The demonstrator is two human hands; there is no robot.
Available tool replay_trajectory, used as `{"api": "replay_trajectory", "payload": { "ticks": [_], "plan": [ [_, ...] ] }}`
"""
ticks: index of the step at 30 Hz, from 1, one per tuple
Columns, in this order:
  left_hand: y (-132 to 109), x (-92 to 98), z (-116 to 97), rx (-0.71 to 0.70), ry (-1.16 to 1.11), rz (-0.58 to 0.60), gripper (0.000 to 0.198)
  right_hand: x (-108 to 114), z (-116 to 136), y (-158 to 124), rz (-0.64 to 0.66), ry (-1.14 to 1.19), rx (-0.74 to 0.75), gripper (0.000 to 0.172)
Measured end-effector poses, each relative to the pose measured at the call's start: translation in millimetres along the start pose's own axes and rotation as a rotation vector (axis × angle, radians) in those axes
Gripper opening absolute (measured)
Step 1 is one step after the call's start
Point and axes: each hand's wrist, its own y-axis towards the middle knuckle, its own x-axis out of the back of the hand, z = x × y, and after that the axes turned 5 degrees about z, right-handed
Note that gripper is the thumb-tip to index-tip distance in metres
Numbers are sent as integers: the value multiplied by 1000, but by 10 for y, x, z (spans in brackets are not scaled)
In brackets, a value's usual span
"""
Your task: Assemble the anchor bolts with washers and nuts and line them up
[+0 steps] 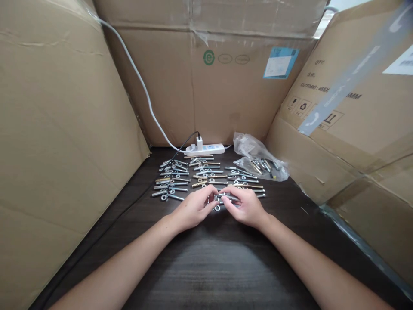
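Note:
Both my hands meet over the dark wooden table (pixel 206 262) in the middle of the view. My left hand (pixel 193 209) and my right hand (pixel 245 206) are both closed in a pinch on one silver anchor bolt (pixel 226 196) held between them. A small washer (pixel 217 208) lies on the table just under my fingertips. Beyond my hands lie several silver and brass bolts (pixel 206 174) laid out in three rough columns, with loose washers and nuts among them.
Big cardboard boxes wall in the table: one on the left (pixel 64 142), one behind (pixel 209 73), one on the right (pixel 351 120). A white power strip (pixel 204 149) with a plugged charger lies at the back. A clear plastic bag (pixel 258 157) holds more bolts.

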Motion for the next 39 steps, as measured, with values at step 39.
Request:
{"api": "replay_trajectory", "payload": {
  "ticks": [39],
  "plan": [
    [31, -143, -20, 40, -385, 2, 10, 27, 120, 26, 31, -238, 38, 19]
  ]
}}
